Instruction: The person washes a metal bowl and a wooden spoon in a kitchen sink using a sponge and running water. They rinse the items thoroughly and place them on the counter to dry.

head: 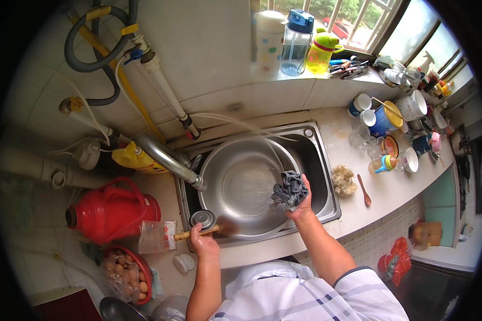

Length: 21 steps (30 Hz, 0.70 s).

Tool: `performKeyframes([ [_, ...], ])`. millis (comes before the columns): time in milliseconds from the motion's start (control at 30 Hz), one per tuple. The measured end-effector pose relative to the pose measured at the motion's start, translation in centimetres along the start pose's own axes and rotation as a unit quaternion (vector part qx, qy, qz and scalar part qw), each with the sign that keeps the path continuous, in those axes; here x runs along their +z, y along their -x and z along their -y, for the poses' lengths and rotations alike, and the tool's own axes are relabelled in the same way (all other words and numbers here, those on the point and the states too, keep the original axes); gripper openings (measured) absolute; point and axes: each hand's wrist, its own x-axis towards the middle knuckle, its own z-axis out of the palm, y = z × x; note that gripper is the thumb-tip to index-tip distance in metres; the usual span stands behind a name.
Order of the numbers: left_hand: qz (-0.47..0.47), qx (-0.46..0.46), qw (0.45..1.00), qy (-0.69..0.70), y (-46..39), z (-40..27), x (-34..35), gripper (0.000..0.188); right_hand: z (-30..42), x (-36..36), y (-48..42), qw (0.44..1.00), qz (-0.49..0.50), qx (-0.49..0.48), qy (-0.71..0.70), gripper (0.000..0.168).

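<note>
My right hand (301,202) grips a bunched dark grey wet cloth (291,190) over the right side of a large steel basin (241,180). The basin sits in a stainless steel sink (332,200), with shallow water at its bottom. A thin white hose (225,118) runs from the wall towards the basin, and a stream falls by the cloth. At the sink's front left, my left hand (203,240) holds a round grey metal lid (203,220). A wooden handle (197,232) lies across the same hand; its blurred brown end reaches over the basin's rim.
Left of the sink stand a red thermos jug (112,208), a clear plastic cup (156,236), a yellow bottle (138,158) and a red basket of eggs (146,281). On the right counter are a fibre scrubber (343,180), a wooden spoon (363,190), a baby bottle (383,164) and several bowls and cups.
</note>
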Motion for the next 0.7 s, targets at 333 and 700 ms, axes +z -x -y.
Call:
performKeyframes([
  [333,0.251,-0.267,0.926,0.093,0.4,1.1,3.2,0.041,-2.1,5.4,2.5,0.991,0.127,0.032,0.037,0.051],
  [700,0.336,-0.345,0.859,0.173,0.2,4.5,5.6,0.049,-3.7,4.4,1.2,0.984,0.017,0.043,0.173,0.043],
])
